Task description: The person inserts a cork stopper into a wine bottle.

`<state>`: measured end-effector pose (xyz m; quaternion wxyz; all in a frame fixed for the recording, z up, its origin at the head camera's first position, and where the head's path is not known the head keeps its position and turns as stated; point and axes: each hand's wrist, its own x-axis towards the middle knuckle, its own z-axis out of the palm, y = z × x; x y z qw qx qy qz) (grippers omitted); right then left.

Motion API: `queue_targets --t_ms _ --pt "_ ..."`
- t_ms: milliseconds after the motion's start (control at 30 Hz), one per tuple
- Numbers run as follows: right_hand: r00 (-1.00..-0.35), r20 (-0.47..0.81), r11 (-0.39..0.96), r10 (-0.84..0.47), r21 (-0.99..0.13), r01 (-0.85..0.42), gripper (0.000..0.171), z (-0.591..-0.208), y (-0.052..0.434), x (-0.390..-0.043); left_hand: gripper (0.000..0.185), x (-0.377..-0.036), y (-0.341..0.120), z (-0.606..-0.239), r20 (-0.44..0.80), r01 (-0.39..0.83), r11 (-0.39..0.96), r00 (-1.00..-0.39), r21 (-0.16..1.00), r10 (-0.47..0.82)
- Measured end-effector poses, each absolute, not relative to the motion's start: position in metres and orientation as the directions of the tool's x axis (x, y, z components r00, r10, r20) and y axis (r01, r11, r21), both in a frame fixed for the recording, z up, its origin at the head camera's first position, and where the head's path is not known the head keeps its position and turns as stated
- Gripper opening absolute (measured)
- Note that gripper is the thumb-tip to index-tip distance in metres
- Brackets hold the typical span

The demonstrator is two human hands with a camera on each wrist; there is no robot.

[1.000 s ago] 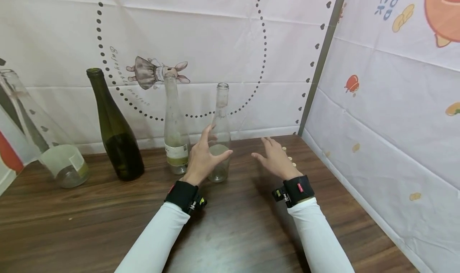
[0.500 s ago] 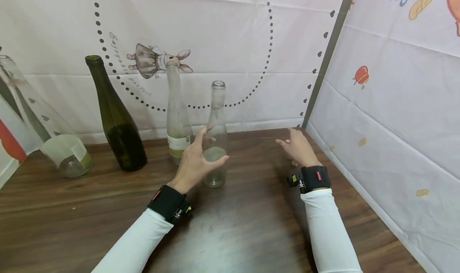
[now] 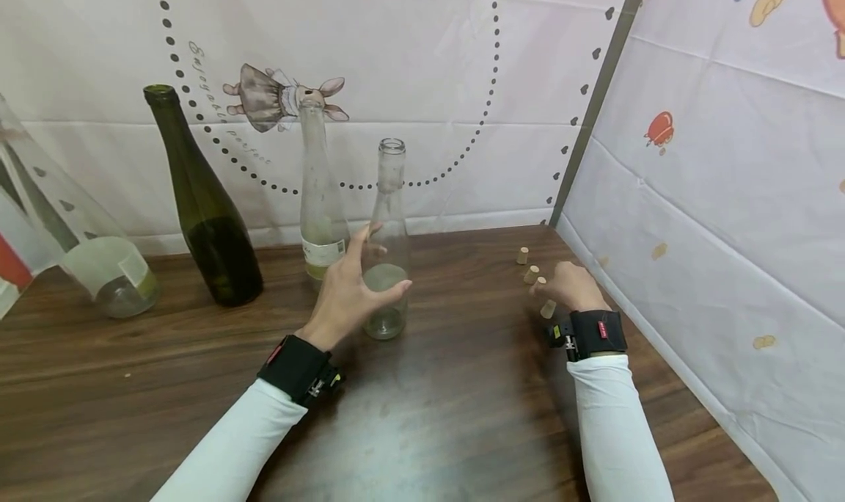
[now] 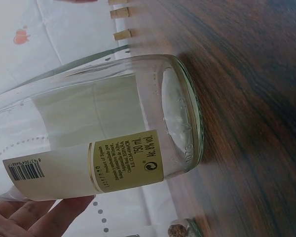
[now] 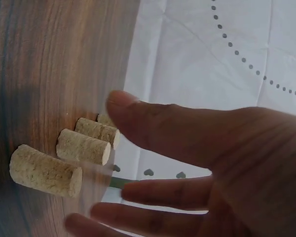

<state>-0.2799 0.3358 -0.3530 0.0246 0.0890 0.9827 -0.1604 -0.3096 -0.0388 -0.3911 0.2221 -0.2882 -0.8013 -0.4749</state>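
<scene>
A clear glass wine bottle [image 3: 392, 219] stands upright on the wooden table, its mouth uncorked. My left hand [image 3: 343, 293] grips its lower body, thumb at the near side and fingers round the back. A white and yellow-green label [image 4: 127, 163] shows on this bottle in the left wrist view. My right hand [image 3: 574, 285] is over at a row of several small corks at the table's right. Thumb [image 5: 158, 126] and fingers are spread apart in the right wrist view, with nothing between them. The nearest cork [image 5: 45, 170] stands just beyond the fingertips.
Left of the gripped bottle stand another clear bottle [image 3: 320, 194], a dark green bottle [image 3: 205, 208] and a clear labelled bottle [image 3: 108, 260] at the far left. Printed white cloth [image 3: 422, 62] hangs behind the table [image 3: 422, 428] and along its right side.
My right hand has moved right and down to the corks, which now show more fully. My left hand has drawn the clear bottle a little nearer, away from the bottle behind. The head view has shifted.
</scene>
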Motion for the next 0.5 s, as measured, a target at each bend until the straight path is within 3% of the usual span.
queue_targets --t_ms 500 --pt "-0.944 -0.24 0.91 0.225 -0.295 0.292 0.024 -0.3608 0.3333 -0.2744 0.099 -0.3086 -0.0419 -0.3908 0.619 0.663 0.391 -0.744 0.638 0.251"
